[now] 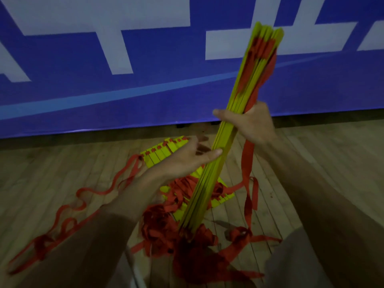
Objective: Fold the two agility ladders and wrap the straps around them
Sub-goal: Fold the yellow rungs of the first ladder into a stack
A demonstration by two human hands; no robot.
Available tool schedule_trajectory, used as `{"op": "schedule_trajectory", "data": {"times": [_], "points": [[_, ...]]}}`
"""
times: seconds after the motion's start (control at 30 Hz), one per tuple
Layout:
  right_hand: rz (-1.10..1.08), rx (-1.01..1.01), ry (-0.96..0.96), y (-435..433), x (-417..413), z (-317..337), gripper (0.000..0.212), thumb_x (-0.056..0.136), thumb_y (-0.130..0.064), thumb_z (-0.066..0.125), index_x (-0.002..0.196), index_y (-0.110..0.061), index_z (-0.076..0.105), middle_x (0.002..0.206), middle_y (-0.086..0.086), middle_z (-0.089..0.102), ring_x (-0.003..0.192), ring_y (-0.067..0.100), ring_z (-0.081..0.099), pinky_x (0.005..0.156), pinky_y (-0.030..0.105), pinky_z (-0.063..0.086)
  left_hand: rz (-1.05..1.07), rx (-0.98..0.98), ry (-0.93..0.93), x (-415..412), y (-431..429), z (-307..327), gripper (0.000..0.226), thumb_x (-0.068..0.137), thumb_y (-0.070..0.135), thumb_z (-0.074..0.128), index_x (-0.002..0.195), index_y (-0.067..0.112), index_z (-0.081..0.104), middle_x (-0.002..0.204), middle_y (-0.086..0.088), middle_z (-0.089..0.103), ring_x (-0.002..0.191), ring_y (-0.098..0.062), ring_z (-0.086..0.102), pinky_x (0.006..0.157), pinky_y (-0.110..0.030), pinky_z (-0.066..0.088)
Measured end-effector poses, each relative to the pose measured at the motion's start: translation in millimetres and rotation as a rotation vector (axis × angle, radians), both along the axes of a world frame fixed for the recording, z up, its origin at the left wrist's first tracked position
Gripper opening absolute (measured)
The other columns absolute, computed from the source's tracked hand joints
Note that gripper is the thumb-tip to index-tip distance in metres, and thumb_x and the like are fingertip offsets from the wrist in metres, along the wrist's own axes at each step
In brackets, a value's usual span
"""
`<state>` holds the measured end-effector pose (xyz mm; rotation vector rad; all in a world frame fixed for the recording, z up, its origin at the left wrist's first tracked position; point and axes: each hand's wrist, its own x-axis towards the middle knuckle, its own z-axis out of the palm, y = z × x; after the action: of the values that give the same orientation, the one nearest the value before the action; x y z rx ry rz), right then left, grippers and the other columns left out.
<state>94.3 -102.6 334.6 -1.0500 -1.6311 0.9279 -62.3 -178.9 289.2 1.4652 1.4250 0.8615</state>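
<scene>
A folded agility ladder (234,125), a tight bundle of yellow rungs with red straps, stands tilted up and to the right. My right hand (252,123) grips the bundle near its middle, with a red strap (248,154) hanging down from under the palm. My left hand (191,157) is just left of the bundle, fingers loosely spread, thumb tip touching the rungs. The second ladder (164,151) lies spread on the floor behind, its rungs fanned out. Loose red straps (193,242) pile at the bundle's lower end.
The wooden floor (332,154) runs up to a blue banner with white shapes (145,84) across the back. A long red strap loop (87,196) trails over the floor to the left.
</scene>
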Motion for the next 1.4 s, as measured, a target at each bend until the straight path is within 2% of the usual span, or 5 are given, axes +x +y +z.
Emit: {"op": "schedule_trajectory", "data": {"times": [0.33, 0.8, 1.0, 1.1, 1.4], "points": [[-0.272, -0.153, 0.248, 6, 22, 9, 0.044, 0.062, -0.054, 0.085, 0.055, -0.02, 0.057, 0.052, -0.008, 0.059, 0.055, 0.018, 0.062, 0.056, 0.037, 0.052, 0.101, 0.113, -0.1, 61, 1, -25, 0.015, 0.095, 0.019, 0.059, 0.08, 0.018, 0.057, 0.057, 0.003, 0.056, 0.045, -0.002, 0.055, 0.048, -0.017, 0.044], [0.272, -0.104, -0.21, -31, -15, -7, 0.039, 0.09, -0.044, 0.062, 0.085, -0.005, 0.067, 0.068, 0.005, 0.071, 0.033, 0.011, 0.049, 0.036, 0.022, 0.036, 0.775, 0.346, -0.524, -18, 11, 39, 0.034, 0.095, 0.039, 0.057, 0.075, 0.012, 0.055, 0.054, -0.002, 0.053, 0.042, -0.012, 0.05, 0.045, -0.026, 0.041], [0.537, -0.126, -0.616, -62, -53, -27, 0.035, 0.077, -0.057, 0.07, 0.098, -0.03, 0.064, 0.064, -0.029, 0.06, 0.062, -0.013, 0.056, 0.056, 0.005, 0.041, 0.836, 0.349, -0.706, -51, -2, 48, 0.021, 0.094, 0.033, 0.061, 0.093, 0.012, 0.057, 0.07, -0.004, 0.049, 0.061, -0.015, 0.051, 0.055, -0.028, 0.044], [0.556, -0.096, -0.71, -67, -69, -36, 0.045, 0.073, -0.057, 0.076, 0.105, -0.027, 0.066, 0.091, -0.014, 0.072, 0.081, -0.003, 0.066, 0.078, 0.025, 0.055, 0.808, 0.333, -0.654, -58, -4, 46, 0.021, 0.094, 0.032, 0.062, 0.098, 0.012, 0.058, 0.074, -0.005, 0.05, 0.067, -0.015, 0.053, 0.055, -0.026, 0.046], [0.479, -0.034, -0.216, -65, -93, -32, 0.013, 0.077, -0.019, 0.077, 0.086, -0.018, 0.067, 0.068, -0.01, 0.067, 0.059, -0.001, 0.059, 0.057, 0.015, 0.044, 0.604, 0.287, -0.533, -54, 0, 39, 0.022, 0.08, 0.016, 0.076, 0.096, 0.014, 0.062, 0.084, -0.014, 0.066, 0.079, -0.032, 0.07, 0.071, -0.041, 0.056]]}}
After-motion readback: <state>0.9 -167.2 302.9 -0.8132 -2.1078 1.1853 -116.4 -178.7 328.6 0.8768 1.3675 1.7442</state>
